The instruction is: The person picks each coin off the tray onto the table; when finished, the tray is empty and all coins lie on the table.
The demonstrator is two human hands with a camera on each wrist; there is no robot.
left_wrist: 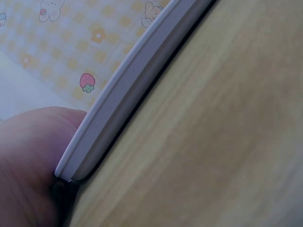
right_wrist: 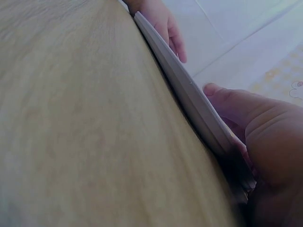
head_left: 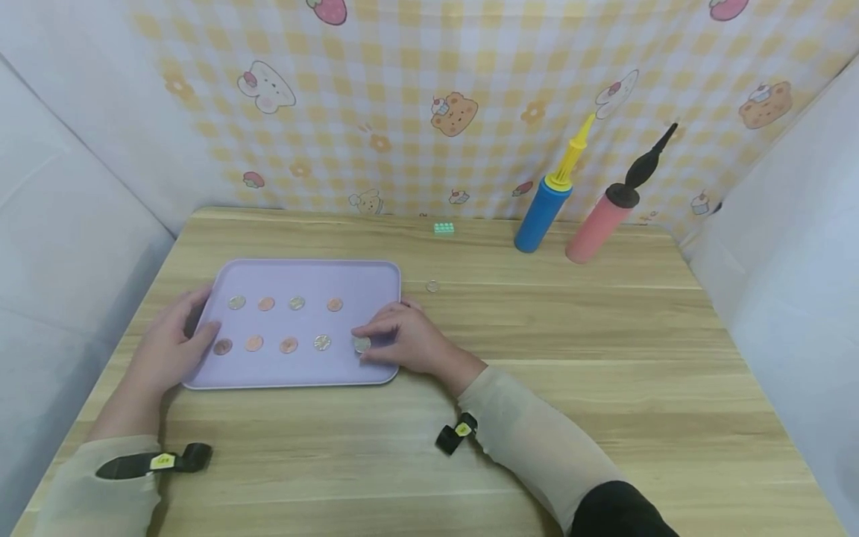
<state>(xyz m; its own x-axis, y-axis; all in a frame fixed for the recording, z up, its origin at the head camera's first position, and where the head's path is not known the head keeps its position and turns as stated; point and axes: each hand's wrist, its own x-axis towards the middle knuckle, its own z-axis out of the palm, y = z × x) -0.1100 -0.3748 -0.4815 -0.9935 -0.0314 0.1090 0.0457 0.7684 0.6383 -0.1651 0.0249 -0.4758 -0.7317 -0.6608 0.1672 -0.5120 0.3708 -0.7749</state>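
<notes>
A lavender tray (head_left: 275, 373) lies on the table, its pale side wall (left_wrist: 130, 82) filling the middle of the left wrist view. My left hand (head_left: 168, 339) grips its left end, thumb over the rim and fingers along the outer edge. Over the tray's right end, my right hand (head_left: 416, 339) pinches a silver coin (head_left: 362, 344) between thumb and fingers, close to the tray's surface. Several silver and copper coins lie flat in two rows, among them a copper coin (head_left: 288, 344) and a silver coin (head_left: 322, 342). In the right wrist view the tray wall hides the coins.
One silver coin (head_left: 432, 286) lies on the wooden table (head_left: 537, 447) right of the tray. A mint toy brick (head_left: 444, 228) sits at the back edge. A blue-and-yellow pump (head_left: 542, 212) and a pink-and-black pump (head_left: 600, 224) stand back right before the checked cloth (head_left: 403, 89).
</notes>
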